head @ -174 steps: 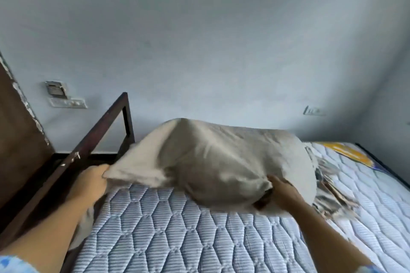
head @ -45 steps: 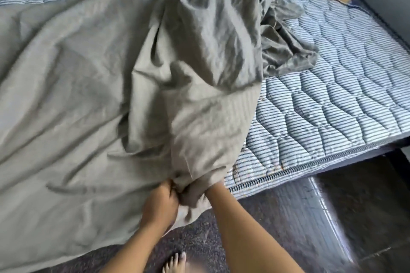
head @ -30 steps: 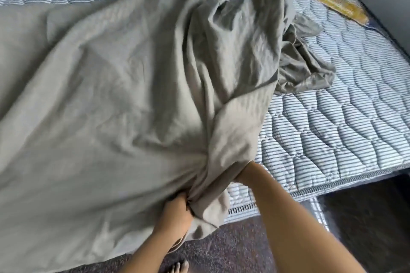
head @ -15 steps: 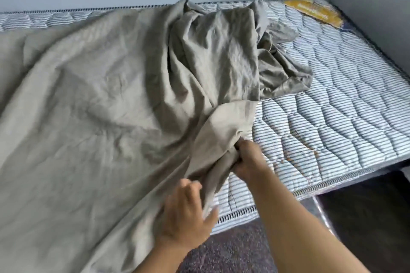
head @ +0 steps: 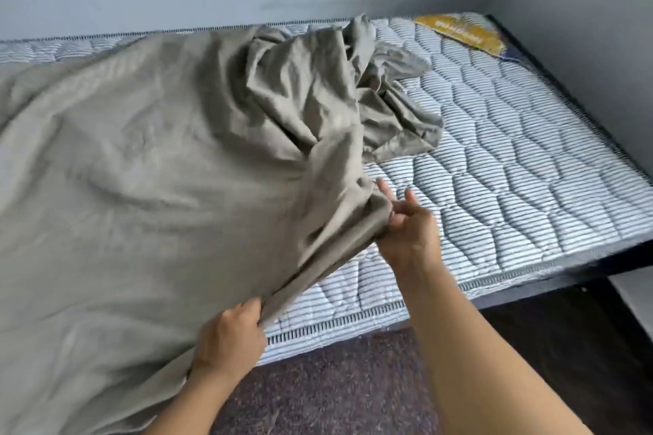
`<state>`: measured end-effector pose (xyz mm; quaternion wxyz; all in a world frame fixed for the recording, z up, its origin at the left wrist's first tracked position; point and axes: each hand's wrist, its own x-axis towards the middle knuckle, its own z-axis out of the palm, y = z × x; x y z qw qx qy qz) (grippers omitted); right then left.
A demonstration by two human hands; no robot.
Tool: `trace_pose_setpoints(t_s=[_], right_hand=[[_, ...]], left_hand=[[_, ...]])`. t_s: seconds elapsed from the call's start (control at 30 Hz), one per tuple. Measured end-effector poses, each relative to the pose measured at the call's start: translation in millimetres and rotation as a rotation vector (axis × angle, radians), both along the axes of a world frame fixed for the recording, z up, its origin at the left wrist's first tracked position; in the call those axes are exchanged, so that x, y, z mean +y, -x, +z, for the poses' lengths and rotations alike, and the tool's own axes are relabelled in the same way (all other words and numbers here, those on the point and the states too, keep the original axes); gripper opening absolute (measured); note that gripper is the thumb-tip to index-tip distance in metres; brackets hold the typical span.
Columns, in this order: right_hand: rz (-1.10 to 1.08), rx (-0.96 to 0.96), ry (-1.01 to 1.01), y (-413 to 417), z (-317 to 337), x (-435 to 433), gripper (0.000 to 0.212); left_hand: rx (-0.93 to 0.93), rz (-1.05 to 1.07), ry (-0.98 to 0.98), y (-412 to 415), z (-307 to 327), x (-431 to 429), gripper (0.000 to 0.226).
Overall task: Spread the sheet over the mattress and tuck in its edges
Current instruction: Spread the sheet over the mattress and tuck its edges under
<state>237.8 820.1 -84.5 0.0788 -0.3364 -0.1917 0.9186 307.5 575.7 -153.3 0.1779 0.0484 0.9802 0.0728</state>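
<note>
A grey-beige sheet (head: 148, 159) covers the left part of the striped quilted mattress (head: 512, 159) and hangs over its near edge. A bunched heap of the sheet (head: 353, 88) lies near the middle of the bed. My left hand (head: 229, 339) grips the sheet's folded edge at the mattress's near side. My right hand (head: 410, 233) pinches the same edge farther in, above the mattress, with two fingers sticking out straight. The edge runs taut between my hands.
The right half of the mattress is bare, with a yellow label (head: 463, 32) at its far corner. A dark bed frame (head: 572, 272) runs along the near and right sides. Grey walls (head: 583, 28) stand behind and to the right. A dark floor (head: 335, 381) lies below me.
My right hand has slid right along the sheet's edge and lifted it, drawing the fold out over the bare mattress. My left hand has closed on the edge near the mattress side.
</note>
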Motion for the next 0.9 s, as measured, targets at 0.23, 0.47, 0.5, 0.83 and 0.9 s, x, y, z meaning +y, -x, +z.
trace_pose_setpoints(t_s=[0.23,0.47,0.5,0.83,0.9], right_hand=[[-0.182,0.189,0.044,-1,45,59,0.038],[-0.349,0.385,-0.532,-25,70,152,0.061],[-0.325,0.380,-0.795,-26,75,162,0.065],[0.233,-0.175,-2.285,-61,17,167,0.043],[0.221,-0.234,-2.194,-67,8,168,0.035]], left_hand=[[0.069,-0.002,0.040,-9,13,13,0.014],[0.073,0.032,0.142,-4,11,11,0.018],[0.054,0.071,0.162,-7,8,6,0.015],[0.127,-0.259,-0.050,9,7,137,0.065],[0.141,-0.347,-0.172,20,11,181,0.072]])
